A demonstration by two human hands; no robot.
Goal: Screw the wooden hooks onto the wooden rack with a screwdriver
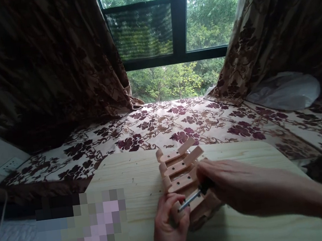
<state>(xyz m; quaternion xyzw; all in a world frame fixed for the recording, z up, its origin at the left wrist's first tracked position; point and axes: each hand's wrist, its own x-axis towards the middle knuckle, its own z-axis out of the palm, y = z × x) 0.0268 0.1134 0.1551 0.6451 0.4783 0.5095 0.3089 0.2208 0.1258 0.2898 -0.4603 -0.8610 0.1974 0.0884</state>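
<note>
My right hand (220,181) is wrapped round the dark handle of a screwdriver (192,199). Its metal shaft slants down to the left, and the tip reaches the thumb side of my left hand (171,223). Fingers and thumb of that left hand close round the rounded near end of a light wooden piece with several slats (181,183). Dark screw heads or holes dot the slats, and two flat arms stick up at its far right. Whether the tip sits in a screw cannot be made out. My right hand hides part of the wooden piece's right side.
A pale wooden table (124,203) bears the work, with small dark specks on its left part. Behind it lies a flowered cloth (161,124) below a window. A clear plastic bag (286,91) rests at the right. The lower left is pixelated.
</note>
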